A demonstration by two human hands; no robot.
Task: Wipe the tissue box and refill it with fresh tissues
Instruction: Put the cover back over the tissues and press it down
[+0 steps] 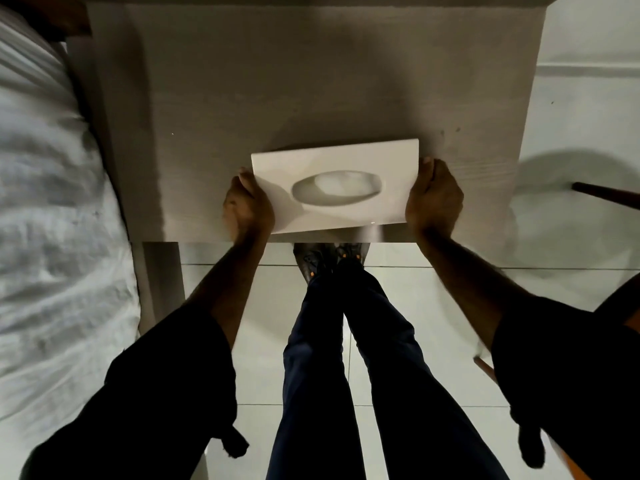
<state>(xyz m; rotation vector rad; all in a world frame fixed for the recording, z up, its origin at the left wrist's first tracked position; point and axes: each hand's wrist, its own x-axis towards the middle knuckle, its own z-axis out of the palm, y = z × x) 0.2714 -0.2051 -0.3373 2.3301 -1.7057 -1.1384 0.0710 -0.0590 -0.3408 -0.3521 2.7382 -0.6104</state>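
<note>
A white rectangular tissue box point(346, 157) sits near the front edge of a pale wood-grain table point(277, 81). Its top has an oval opening point(337, 189) with white tissue showing inside. My left hand point(247, 206) grips the box's left end, fingers curled around the side. My right hand point(434, 199) grips the right end the same way. I cannot tell whether the box rests on the table or is held just above it. No cloth or loose tissue pack is in view.
A bed with white rumpled bedding point(52, 220) runs along the table's left side. A dark wooden chair leg point(606, 194) juts in at the right over the glossy white tiled floor point(571, 98). My legs and shoes point(325, 261) stand below the table's front edge.
</note>
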